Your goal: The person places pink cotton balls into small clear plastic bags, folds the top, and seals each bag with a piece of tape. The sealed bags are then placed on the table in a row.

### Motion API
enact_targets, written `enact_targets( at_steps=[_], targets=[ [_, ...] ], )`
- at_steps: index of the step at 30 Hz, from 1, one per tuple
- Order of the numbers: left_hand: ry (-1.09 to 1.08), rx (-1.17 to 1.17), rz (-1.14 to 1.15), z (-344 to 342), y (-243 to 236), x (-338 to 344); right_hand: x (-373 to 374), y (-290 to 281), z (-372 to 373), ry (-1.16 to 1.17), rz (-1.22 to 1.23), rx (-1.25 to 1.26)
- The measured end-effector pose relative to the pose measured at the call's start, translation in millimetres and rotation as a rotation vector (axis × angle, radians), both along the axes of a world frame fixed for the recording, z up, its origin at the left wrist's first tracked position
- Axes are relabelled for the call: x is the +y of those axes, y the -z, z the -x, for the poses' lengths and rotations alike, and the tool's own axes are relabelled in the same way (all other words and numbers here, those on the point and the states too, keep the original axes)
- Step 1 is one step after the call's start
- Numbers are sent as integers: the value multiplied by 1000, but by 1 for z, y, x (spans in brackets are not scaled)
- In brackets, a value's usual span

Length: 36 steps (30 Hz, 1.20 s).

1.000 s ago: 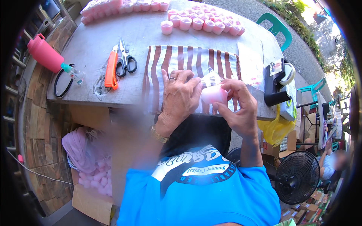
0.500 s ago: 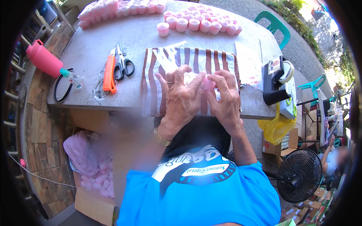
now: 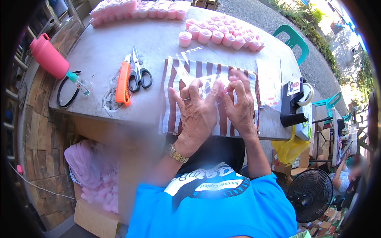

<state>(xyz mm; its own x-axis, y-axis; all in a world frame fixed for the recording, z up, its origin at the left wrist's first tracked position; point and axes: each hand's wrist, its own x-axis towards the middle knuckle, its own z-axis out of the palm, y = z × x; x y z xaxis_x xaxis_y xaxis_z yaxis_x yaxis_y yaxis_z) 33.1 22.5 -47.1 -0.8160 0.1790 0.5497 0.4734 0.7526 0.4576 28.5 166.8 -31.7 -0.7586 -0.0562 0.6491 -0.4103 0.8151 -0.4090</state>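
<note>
Both hands are over a brown-and-white striped cloth (image 3: 170, 111) near the table's front edge. Between the fingertips is a small pink piece (image 3: 224, 84) with what looks like clear plastic around it; its exact shape is mostly hidden. My left hand (image 3: 197, 115), with a ring and a gold watch at the wrist, pinches its left side between thumb and forefinger. My right hand (image 3: 241, 106) pinches from the right, some fingers blurred. Strips of clear tape or film (image 3: 183, 67) lie on the cloth's far left part. Left of the cloth are black-handled scissors (image 3: 139, 76) and an orange cutter knife (image 3: 123, 82).
Pink cup-shaped pieces (image 3: 217, 37) stand in rows at the back, beside bagged pink ones (image 3: 158, 9). A black tape dispenser (image 3: 291, 104) stands right, near plastic sheets (image 3: 268, 85). A pink tumbler (image 3: 49, 57) is left, a carton (image 3: 97, 218) below, a fan (image 3: 309, 195) lower right.
The view has shifted, so the table sits slightly further right and lower. Both hands stay together at the pink piece, and the right hand's fingers have moved around it.
</note>
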Motion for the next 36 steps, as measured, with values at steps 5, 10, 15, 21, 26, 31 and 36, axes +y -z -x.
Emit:
enact_targets(
  at_steps=[5, 10, 15, 21, 26, 31, 36],
  targets=[
    [58, 32, -88, 7, -4, -7, -12, -7, -2, 34, 112, -76],
    [188, -67, -252, 7, -6, -8, -9, -7, 2, 53, 34, -113],
    [147, 1, -404, 11, 2, -10, 18, -57, 37, -232, -26, -262],
    [141, 18, -424, 11, -4, -11, -45, -49, 178, -105, -278, -98],
    [122, 39, -394, 11, -7, -16, -53, -48, 184, -179, -259, -278],
    [154, 72, -450, 12, 1, -13, -16, -90, 64, -241, 118, -170],
    [148, 15, -460, 9, -3, -12, -2, -69, -27, -206, 120, -240]
  ],
)
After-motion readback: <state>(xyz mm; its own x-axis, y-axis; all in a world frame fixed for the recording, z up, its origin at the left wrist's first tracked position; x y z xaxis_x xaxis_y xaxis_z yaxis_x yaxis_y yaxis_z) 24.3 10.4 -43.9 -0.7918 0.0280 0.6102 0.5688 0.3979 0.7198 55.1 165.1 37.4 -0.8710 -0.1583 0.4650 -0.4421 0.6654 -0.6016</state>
